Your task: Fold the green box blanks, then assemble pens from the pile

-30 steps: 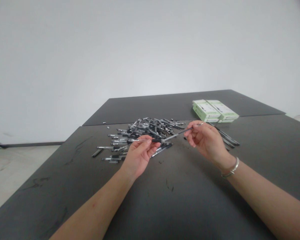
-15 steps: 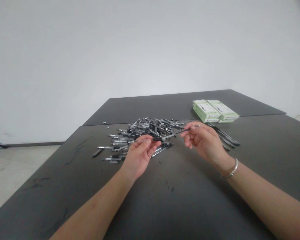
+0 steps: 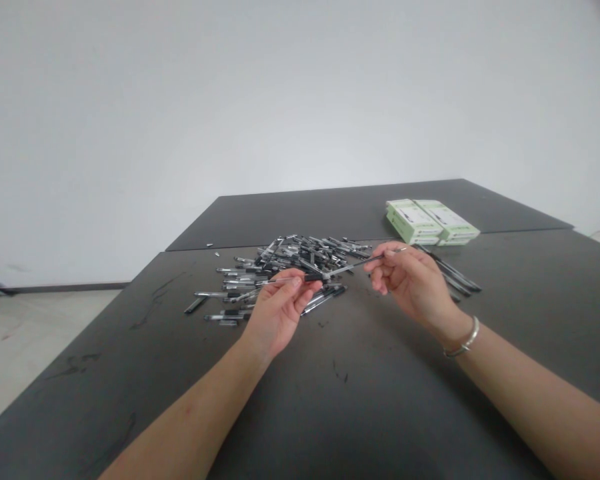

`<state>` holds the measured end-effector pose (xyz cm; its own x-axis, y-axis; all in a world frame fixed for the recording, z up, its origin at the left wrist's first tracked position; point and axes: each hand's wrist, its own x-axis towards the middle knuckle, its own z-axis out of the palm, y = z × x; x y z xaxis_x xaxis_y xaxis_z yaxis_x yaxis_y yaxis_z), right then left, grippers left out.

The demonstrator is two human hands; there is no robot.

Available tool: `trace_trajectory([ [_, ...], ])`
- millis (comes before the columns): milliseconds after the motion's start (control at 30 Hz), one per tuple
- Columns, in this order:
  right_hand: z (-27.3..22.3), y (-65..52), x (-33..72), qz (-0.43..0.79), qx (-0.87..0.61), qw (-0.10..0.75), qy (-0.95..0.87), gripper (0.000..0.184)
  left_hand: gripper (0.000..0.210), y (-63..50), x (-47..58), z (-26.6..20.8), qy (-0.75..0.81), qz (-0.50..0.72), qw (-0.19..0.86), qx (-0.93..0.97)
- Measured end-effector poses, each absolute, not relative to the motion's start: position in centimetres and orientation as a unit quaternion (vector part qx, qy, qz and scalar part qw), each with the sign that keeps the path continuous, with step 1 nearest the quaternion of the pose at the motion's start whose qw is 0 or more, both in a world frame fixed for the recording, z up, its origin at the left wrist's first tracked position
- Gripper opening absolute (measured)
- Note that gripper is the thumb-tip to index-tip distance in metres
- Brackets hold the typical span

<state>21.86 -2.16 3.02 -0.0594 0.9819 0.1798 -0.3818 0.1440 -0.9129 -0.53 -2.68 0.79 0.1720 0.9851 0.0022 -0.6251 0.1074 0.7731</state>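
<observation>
Between thumb and fingers, my left hand (image 3: 281,308) pinches a pen barrel (image 3: 314,277) with a black grip, lying roughly level above the table. My right hand (image 3: 405,277) is closed on a thin pen refill (image 3: 353,265), slanted down to the left. The refill's lower end meets the right end of the barrel; I cannot tell how far it goes in. Behind and left of my hands spreads a heap of clear and black pens (image 3: 300,257). Several pens (image 3: 455,277) lie side by side beyond my right hand.
Light green and white boxes (image 3: 433,223) are stacked at the back right of the dark table (image 3: 370,400). Two small pale bits (image 3: 213,249) lie left of the heap. A seam crosses the tabletop. Dark ink marks (image 3: 75,365) stain its left side. A white wall stands behind.
My right hand has shifted very slightly to the right with the refill. The left hand and the barrel stay almost where they were.
</observation>
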Motion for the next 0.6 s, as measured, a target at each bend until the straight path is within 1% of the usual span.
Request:
trace_trajectory([
  [300, 2.27, -2.41, 20.97, 0.589, -0.307, 0.562, -0.493, 0.014, 0.014, -2.83, -0.38, 0.73, 0.263, 0.572, 0.7, 0.337],
  [600, 3.09, -2.32, 21.7, 0.547, -0.321, 0.623, -0.459, 0.007, 0.012, -2.56, -0.62, 0.5, 0.276, 0.583, 0.688, 0.333],
])
